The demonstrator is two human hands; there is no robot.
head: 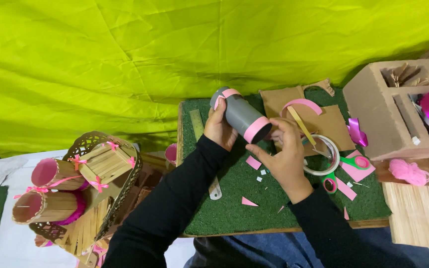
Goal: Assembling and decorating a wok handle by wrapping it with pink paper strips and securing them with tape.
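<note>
1. Left hand [219, 128] grips the grey tube [240, 115] at its upper-left end, just above centre frame.
2. Right hand [285, 155] pinches the pink band [256, 129] at the tube's lower-right end.
3. Tube's long axis slants from upper left to lower right, lying between both hands over the green mat [234, 198].
4. Tape roll [321, 155] and scissors [346, 166] lie just right of the right hand.

Grey tube [240, 115]: cardboard-like cylinder, lying tilted, axis running 10 to 4 o'clock, held up over the green mat. Pink band [255, 129] wraps the 4 o'clock end, open dark mouth facing that way. Second pink strip [227, 94] at the 10 o'clock end, partly loose.
</note>
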